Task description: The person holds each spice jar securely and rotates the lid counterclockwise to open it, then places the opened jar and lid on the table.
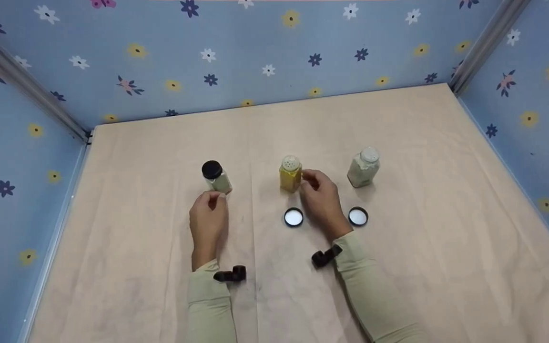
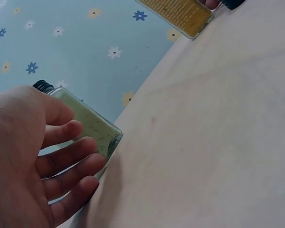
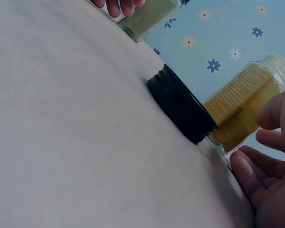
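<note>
Nearest are the two pale green sleeves (image 1: 210, 309), of soft, creased fabric, each with a small black device (image 1: 324, 257) at the wrist. The left hand (image 1: 208, 218) has its fingers loosely bent and separated; it is just beside the capped jar (image 1: 220, 183), and I cannot tell if a fingertip touches it. The right hand (image 1: 323, 199) is likewise loosely bent, gripping nothing, close at the right side of the yellow jar (image 1: 290, 181); contact there is also not certain.

Beyond the right hand's wrist, the right lid (image 1: 358, 216) and the middle lid (image 1: 293, 217) lie flat, white inner face upward, round, with black ridged rims.

Farther on, three glass jars stand upright in a loose row, long axis vertical, flat-sided. The capped jar, at left, has a black round cap on top and pale green content. The yellow jar, in the middle, carries printed lines, and its pale perforated top points up. The pale jar (image 1: 363, 171), at right, also ends upward in a whitish round top.

All stand on a beige, wrinkled cloth (image 1: 131, 238). Behind rises a smooth blue wall (image 1: 255, 33) with printed flowers.
</note>
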A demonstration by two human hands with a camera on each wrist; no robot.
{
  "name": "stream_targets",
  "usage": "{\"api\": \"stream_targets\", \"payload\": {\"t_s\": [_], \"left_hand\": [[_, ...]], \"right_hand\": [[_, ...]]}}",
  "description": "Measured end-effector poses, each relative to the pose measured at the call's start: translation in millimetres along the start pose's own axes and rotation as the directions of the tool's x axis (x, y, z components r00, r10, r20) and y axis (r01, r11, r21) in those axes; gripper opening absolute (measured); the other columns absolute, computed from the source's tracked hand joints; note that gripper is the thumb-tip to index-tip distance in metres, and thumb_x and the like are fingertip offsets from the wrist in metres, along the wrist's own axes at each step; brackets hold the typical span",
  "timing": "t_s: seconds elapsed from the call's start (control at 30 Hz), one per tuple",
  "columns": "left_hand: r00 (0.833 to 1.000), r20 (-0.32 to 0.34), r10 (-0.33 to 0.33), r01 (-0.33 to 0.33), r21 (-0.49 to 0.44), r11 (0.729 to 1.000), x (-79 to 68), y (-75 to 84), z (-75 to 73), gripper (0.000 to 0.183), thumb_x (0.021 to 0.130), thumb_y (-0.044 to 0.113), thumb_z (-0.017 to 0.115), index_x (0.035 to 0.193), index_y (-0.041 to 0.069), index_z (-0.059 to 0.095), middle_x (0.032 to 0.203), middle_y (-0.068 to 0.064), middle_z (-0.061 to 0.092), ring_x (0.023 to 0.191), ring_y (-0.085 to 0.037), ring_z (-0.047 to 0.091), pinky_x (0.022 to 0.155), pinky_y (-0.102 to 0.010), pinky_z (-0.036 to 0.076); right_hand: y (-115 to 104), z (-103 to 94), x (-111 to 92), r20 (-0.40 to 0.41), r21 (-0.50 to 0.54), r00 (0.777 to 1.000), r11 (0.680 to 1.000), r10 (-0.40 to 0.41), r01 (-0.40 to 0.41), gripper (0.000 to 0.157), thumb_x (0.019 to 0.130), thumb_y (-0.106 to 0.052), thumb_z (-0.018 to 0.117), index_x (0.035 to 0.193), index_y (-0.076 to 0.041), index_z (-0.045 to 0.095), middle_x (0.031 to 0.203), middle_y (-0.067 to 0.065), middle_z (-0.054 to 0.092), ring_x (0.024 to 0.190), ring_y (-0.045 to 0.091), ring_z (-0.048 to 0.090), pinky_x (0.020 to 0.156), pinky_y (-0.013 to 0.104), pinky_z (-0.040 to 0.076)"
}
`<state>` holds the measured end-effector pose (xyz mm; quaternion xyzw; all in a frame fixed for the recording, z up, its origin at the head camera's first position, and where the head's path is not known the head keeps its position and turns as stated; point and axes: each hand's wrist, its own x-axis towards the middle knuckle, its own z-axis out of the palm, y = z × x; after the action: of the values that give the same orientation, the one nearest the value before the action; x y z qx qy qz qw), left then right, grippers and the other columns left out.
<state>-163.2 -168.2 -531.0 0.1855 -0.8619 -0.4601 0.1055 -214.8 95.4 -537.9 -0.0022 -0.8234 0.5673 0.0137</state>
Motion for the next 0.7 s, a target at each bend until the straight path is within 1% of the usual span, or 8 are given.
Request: {"api": "stream_targets", "payload": {"t_s": [0.17, 0.3, 0.4, 0.5, 0.57, 0.7], "left_hand": [[1.000, -0.006, -0.011, 0.011, -0.016, 1.000, 0.7, -1.4, -1.8, 0.026, 0.091, 0.040, 0.052, 0.097, 0.018, 0.064, 0.094, 0.002, 0.058, 0.087, -0.016, 0.053, 0.078, -0.035, 0.041], [1.000, -0.025, -0.013, 0.012, -0.058, 0.998, 1.2, -4.3, -3.3, 0.032, 0.091, 0.045, 0.051, 0.098, 0.017, 0.064, 0.093, 0.001, 0.058, 0.084, -0.016, 0.053, 0.075, -0.034, 0.041], [0.999, -0.033, -0.014, 0.012, -0.075, 0.997, 2.6, -4.3, -5.3, 0.034, 0.091, 0.047, 0.051, 0.100, 0.016, 0.062, 0.093, 0.001, 0.058, 0.084, -0.016, 0.053, 0.073, -0.034, 0.042], [0.999, -0.040, -0.024, 0.021, -0.088, 0.996, 3.7, -4.0, -6.2, 0.035, 0.091, 0.047, 0.051, 0.103, 0.016, 0.059, 0.095, 0.001, 0.058, 0.086, -0.014, 0.054, 0.075, -0.033, 0.043], [0.999, -0.040, -0.031, 0.027, -0.098, 0.995, 3.9, -4.1, -6.4, 0.036, 0.091, 0.046, 0.051, 0.109, 0.015, 0.057, 0.097, 0.000, 0.059, 0.087, -0.014, 0.055, 0.076, -0.032, 0.044], [0.999, -0.019, -0.046, 0.044, -0.107, 0.993, 3.5, -4.1, -7.1, 0.042, 0.092, 0.044, 0.051, 0.123, 0.015, 0.051, 0.104, 0.000, 0.059, 0.090, -0.013, 0.056, 0.079, -0.033, 0.045]], "right_hand": [[0.0, 0.8, 0.0, -0.068, -0.008, 0.998, 1.000, -0.018, 0.017, 0.013, 0.088, -0.017, 0.056, 0.100, -0.014, 0.062, 0.095, -0.002, 0.060, 0.087, 0.012, 0.054, 0.077, 0.030, 0.044], [0.2, 2.0, 0.0, -0.095, 0.014, 0.995, 0.999, -0.032, 0.033, 0.008, 0.088, -0.016, 0.056, 0.092, -0.013, 0.061, 0.088, 0.001, 0.059, 0.081, 0.014, 0.052, 0.072, 0.031, 0.044], [-1.5, 2.2, 0.5, -0.106, 0.029, 0.994, 0.999, -0.040, 0.043, 0.006, 0.089, -0.017, 0.056, 0.090, -0.014, 0.061, 0.086, 0.001, 0.058, 0.080, 0.015, 0.052, 0.070, 0.031, 0.043], [-4.6, 1.4, -0.5, -0.107, 0.021, 0.993, 0.998, -0.049, 0.052, 0.007, 0.090, -0.021, 0.056, 0.090, -0.015, 0.061, 0.085, 0.000, 0.058, 0.079, 0.014, 0.051, 0.069, 0.031, 0.043], [-7.0, 0.6, -2.7, -0.109, 0.016, 0.992, 0.998, -0.065, 0.067, 0.010, 0.090, -0.023, 0.056, 0.090, -0.015, 0.061, 0.084, 0.000, 0.057, 0.079, 0.014, 0.051, 0.068, 0.031, 0.044], [-12.7, -0.1, -10.3, -0.126, 0.004, 0.985, 0.993, -0.119, 0.121, 0.013, 0.091, -0.026, 0.054, 0.089, -0.014, 0.061, 0.081, -0.002, 0.056, 0.076, 0.012, 0.051, 0.064, 0.031, 0.044]]}}
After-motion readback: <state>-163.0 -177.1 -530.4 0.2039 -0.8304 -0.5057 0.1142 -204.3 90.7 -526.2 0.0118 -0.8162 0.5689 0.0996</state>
